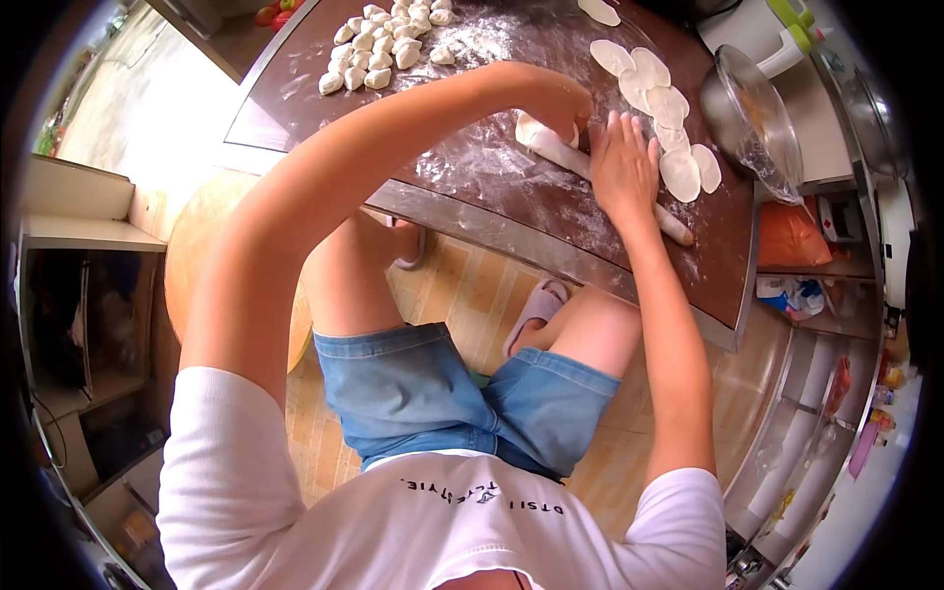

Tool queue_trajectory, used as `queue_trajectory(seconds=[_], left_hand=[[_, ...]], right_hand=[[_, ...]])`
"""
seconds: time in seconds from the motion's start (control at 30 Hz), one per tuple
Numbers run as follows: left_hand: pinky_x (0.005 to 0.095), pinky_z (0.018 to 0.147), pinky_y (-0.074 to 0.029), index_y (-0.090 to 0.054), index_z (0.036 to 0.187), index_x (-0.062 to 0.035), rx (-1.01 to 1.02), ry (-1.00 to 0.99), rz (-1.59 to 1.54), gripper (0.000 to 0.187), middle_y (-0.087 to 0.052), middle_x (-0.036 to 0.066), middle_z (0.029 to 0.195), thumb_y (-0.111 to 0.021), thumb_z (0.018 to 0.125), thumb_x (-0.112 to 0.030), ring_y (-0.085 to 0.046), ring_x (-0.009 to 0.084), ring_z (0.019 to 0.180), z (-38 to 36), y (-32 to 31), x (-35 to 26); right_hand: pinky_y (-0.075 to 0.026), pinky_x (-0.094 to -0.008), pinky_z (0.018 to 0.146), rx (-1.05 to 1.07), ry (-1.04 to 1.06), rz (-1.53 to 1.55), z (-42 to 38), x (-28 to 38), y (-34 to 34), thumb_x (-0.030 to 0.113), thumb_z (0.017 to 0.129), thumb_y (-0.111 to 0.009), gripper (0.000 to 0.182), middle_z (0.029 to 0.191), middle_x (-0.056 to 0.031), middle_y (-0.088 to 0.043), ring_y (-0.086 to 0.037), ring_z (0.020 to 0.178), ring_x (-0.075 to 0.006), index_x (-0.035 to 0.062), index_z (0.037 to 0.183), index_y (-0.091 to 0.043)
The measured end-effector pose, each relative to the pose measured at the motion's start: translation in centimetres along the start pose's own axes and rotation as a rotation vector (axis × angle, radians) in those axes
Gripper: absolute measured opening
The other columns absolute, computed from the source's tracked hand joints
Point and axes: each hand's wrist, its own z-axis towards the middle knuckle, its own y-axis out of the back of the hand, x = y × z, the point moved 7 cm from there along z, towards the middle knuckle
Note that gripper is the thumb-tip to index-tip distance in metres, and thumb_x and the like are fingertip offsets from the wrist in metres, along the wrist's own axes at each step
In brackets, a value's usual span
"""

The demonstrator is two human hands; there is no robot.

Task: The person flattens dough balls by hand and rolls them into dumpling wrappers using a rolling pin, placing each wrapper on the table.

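My left hand [560, 104] reaches across the floured table with its fingers bent down and closed at the edge of a round dough wrapper [531, 128]. Part of that wrapper is hidden by the hand and by a wooden rolling pin [559, 153], whose end lies over it. Flat on the pin rests my right hand [626, 169], fingers stretched out and pointing away from me. The pin's other end sticks out below this palm. Several thin, overlapping wrappers [667, 106] lie to the right of my hands. Small floured dough pieces [379, 41] are grouped at the far left.
The brown table [472, 211] has a metal edge toward me. A metal bowl [752, 113] with a clear cover stands at the right, near a white container with a green handle [772, 29]. Shelves [88, 324] flank both sides. A round wooden top [211, 261] is at my left.
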Motion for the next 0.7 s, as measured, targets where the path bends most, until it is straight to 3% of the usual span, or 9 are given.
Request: queue_trajectory(seconds=[0.17, 0.33, 0.4, 0.57, 0.63, 0.7], left_hand=[[0.0358, 0.07, -0.046, -0.062, 0.096, -0.0054, 0.058, -0.028, -0.007, 0.028, -0.061, 0.013, 0.082, -0.061, 0.069, -0.013, -0.059, 0.0278, 0.079, 1.2, -1.0, 0.8], [0.0367, 0.068, -0.045, -0.061, 0.091, -0.004, 0.007, 0.077, -0.085, 0.024, -0.061, 0.012, 0.081, -0.061, 0.069, -0.014, -0.058, 0.0274, 0.076, -0.1, 0.0, 0.2], [0.036, 0.066, -0.044, -0.059, 0.087, -0.0032, 0.006, 0.08, 0.029, 0.02, -0.059, 0.011, 0.079, -0.061, 0.07, -0.015, -0.057, 0.0253, 0.074, 0.3, -0.1, 0.3], [0.0365, 0.061, -0.042, -0.058, 0.08, -0.0017, 0.022, -0.019, 0.074, 0.017, -0.056, 0.011, 0.072, -0.059, 0.071, -0.016, -0.052, 0.0242, 0.066, 1.1, -1.0, 0.5], [0.0378, 0.055, -0.039, -0.056, 0.068, -0.0001, -0.061, -0.069, -0.086, 0.018, -0.051, 0.011, 0.059, -0.058, 0.069, -0.018, -0.043, 0.0238, 0.055, 0.6, -0.7, 0.8], [0.0379, 0.056, -0.039, -0.057, 0.071, -0.0003, -0.063, -0.059, -0.126, 0.018, -0.053, 0.011, 0.062, -0.058, 0.069, -0.018, -0.046, 0.024, 0.057, 0.3, -0.7, 0.4]], right_hand=[[-0.022, -0.0494, 0.105, 0.044, 0.119, 0.176, -8.8, 4.1, 2.6, 0.032, 0.092, -0.04, 0.052, 0.129, -0.0258, -0.043, -0.034, 0.127, -0.0355, -0.0068, 0.127, -0.04], [-0.022, -0.05, 0.105, -0.059, 0.069, 0.006, -2.2, 1.0, 0.2, 0.032, 0.092, -0.039, 0.051, 0.13, -0.0254, -0.043, -0.035, 0.127, -0.0361, -0.0066, 0.125, -0.043], [-0.022, -0.0503, 0.105, -0.05, -0.005, -0.051, 0.4, -0.1, 0.1, 0.032, 0.092, -0.039, 0.05, 0.129, -0.0257, -0.043, -0.035, 0.127, -0.0361, -0.0065, 0.124, -0.043], [-0.023, -0.0509, 0.103, 0.012, 0.121, 0.13, -8.1, 4.0, 1.9, 0.03, 0.09, -0.043, 0.051, 0.13, -0.0264, -0.041, -0.035, 0.127, -0.0362, -0.0067, 0.126, -0.041], [-0.022, -0.0506, 0.104, 0.011, 0.136, 0.142, -8.4, 3.9, 1.8, 0.03, 0.09, -0.043, 0.053, 0.131, -0.0266, -0.041, -0.035, 0.127, -0.0361, -0.0073, 0.127, -0.039], [-0.022, -0.0498, 0.104, -0.063, 0.142, 0.021, -5.0, 2.6, 0.8, 0.03, 0.091, -0.041, 0.052, 0.131, -0.0268, -0.041, -0.035, 0.127, -0.0361, -0.0074, 0.127, -0.04]])
